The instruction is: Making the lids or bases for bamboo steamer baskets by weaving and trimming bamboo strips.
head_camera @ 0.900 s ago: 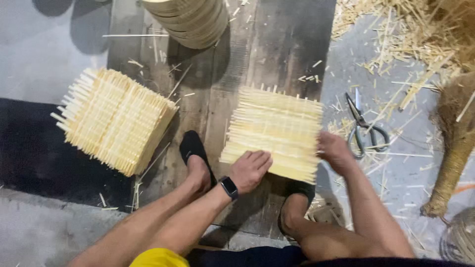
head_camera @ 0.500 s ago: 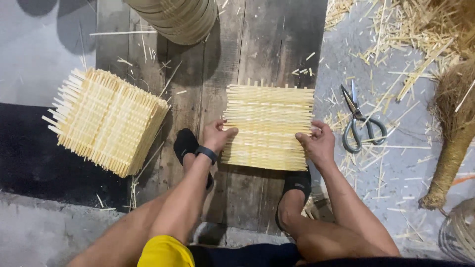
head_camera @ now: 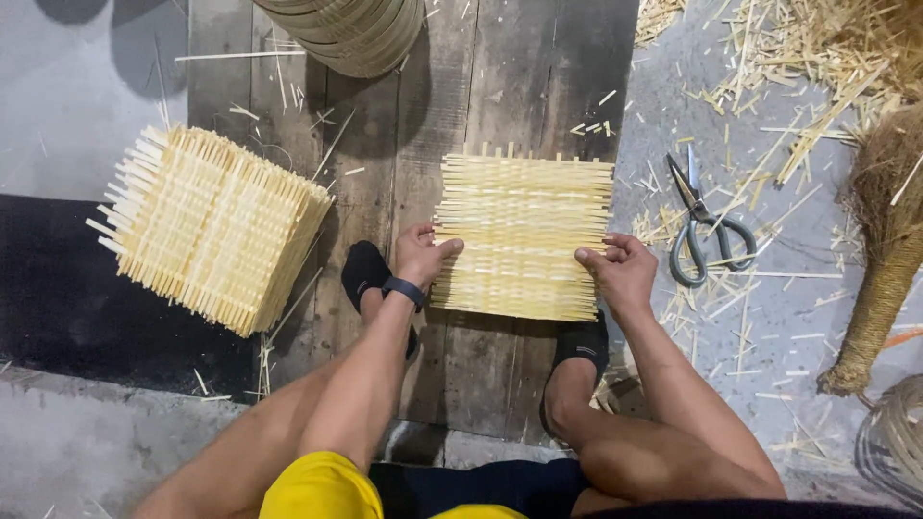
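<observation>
A square woven mat of pale bamboo strips [head_camera: 524,235] lies flat on a dark wooden board [head_camera: 481,86] between my feet. My left hand [head_camera: 421,256], with a dark watch on the wrist, pinches the mat's left edge near its lower corner. My right hand [head_camera: 620,269] grips the mat's right edge at about the same height. Both feet in black socks rest just below the mat.
A thick stack of finished woven mats [head_camera: 207,226] sits to the left, partly on a black sheet. Grey scissors [head_camera: 702,226] lie right of the mat among loose bamboo offcuts. A straw broom [head_camera: 880,259] is at far right, stacked round woven baskets [head_camera: 351,34] at top.
My left hand moved from the mat's bottom middle to its left edge. My right hand shifted to the right edge. The mat now lies squarer to me.
</observation>
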